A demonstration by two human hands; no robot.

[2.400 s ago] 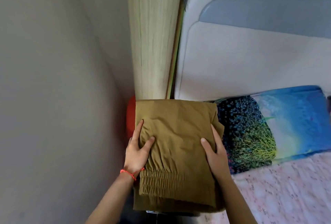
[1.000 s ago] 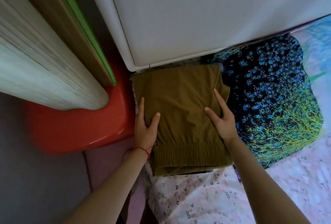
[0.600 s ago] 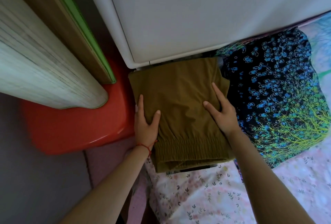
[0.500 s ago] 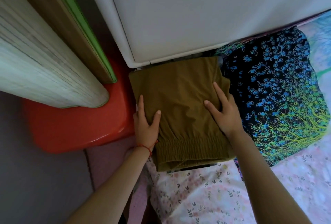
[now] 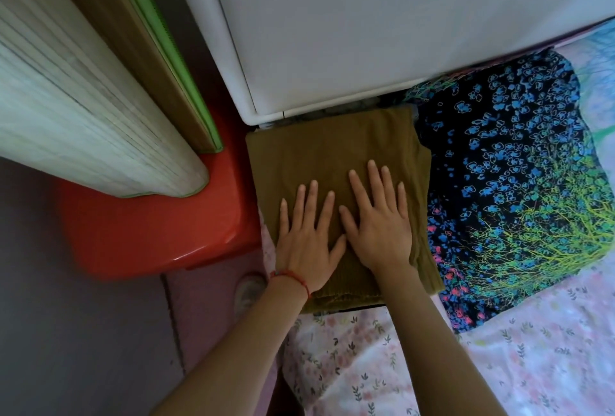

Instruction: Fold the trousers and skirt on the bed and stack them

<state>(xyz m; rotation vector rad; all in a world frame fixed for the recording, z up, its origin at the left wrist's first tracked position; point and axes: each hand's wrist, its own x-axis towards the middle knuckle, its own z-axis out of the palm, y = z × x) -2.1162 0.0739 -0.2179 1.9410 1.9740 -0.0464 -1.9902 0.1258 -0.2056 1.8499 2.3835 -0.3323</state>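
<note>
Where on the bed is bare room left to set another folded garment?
The floral sheet is bare below the pillow and right of the arms. The corner by the headboard is crowded: folded trousers under left hand and right hand.

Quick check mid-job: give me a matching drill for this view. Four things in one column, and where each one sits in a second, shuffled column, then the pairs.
Things:
1. left hand
2. olive folded garment
3. red plastic stool
4. dark floral pillow

Places:
A. beside the bed, under the rolled mat
B. flat on the garment, wrist with a red string
C. right of the garment
D. at the foot of the white headboard

Pairs: 1-B, 2-D, 3-A, 4-C
</note>
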